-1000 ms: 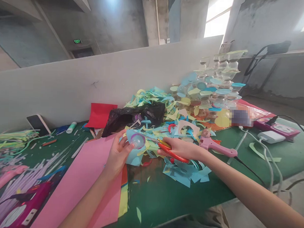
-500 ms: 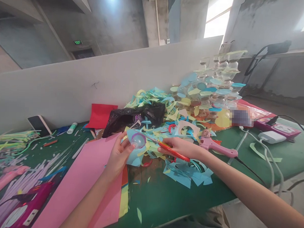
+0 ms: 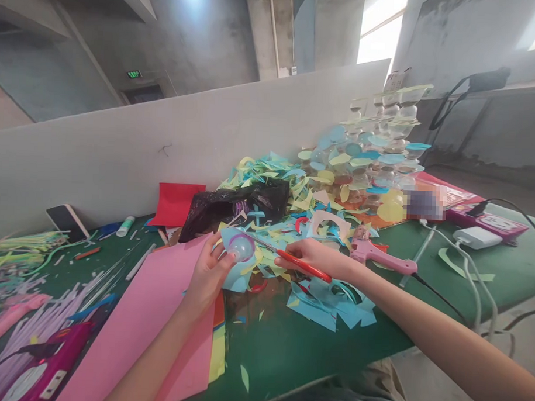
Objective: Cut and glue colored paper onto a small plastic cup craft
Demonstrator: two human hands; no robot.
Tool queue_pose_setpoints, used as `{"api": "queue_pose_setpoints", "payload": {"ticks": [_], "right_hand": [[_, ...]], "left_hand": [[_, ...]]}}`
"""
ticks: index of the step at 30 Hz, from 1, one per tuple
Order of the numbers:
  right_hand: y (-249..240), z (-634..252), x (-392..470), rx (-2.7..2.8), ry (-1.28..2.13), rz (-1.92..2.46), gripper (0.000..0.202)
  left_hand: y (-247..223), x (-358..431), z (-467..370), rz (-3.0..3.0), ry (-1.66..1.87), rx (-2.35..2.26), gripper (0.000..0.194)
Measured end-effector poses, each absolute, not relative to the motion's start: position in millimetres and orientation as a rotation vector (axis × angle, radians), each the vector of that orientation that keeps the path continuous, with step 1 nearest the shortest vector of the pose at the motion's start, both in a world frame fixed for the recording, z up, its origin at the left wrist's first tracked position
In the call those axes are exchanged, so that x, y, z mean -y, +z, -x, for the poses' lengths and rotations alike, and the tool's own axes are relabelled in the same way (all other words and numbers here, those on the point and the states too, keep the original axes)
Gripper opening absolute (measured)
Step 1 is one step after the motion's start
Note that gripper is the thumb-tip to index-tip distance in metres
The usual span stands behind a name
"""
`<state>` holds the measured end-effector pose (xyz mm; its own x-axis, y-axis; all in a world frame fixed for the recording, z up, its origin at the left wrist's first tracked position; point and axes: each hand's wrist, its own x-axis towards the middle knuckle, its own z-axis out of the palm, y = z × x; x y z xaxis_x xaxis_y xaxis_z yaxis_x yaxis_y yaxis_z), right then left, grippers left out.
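My left hand (image 3: 212, 266) grips a small clear plastic cup (image 3: 240, 248) with a purple rim, with a sheet of light-blue paper (image 3: 237, 278) around its mouth. My right hand (image 3: 312, 257) is closed round a pair of scissors (image 3: 304, 265) with red-orange handles. Their blades point left and reach the edge of the blue paper beside the cup. Whether the blades are parted is too small to tell. Under both hands lie blue and yellow paper scraps (image 3: 269, 262).
Pink paper sheets (image 3: 158, 302) lie beneath my left arm. A pink glue gun (image 3: 386, 260) rests to the right of my right hand. Beyond are a black plastic bag (image 3: 267, 197) and stacked clear cups with paper discs (image 3: 383, 146). A power strip (image 3: 490, 223) with cables sits far right.
The scissors and my right hand have shifted very slightly left. My left hand keeps its hold on the cup and paper. The whole view has moved a little.
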<state>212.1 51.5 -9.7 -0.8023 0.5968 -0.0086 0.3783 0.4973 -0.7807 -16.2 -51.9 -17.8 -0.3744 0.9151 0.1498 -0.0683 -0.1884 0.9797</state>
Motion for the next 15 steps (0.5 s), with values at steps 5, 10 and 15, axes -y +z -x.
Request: {"api": "queue_pose_setpoints", "payload": {"ticks": [5, 10, 15], "right_hand": [[-7.1, -211.8, -49.7, 2.478, 1.167, 0.901, 0.059], [-7.3, -212.2, -50.0, 2.465, 1.189, 0.886, 0.058], [-5.7, -213.3, -49.4, 2.439, 1.23, 0.862, 0.056]], "left_hand": [[-14.0, 52.5, 13.6, -1.042, 1.669, -1.34, 0.059], [-12.9, 53.8, 11.2, -0.978, 1.707, -1.295, 0.056], [-14.1, 54.1, 15.4, -0.889, 1.723, -1.203, 0.049]]}}
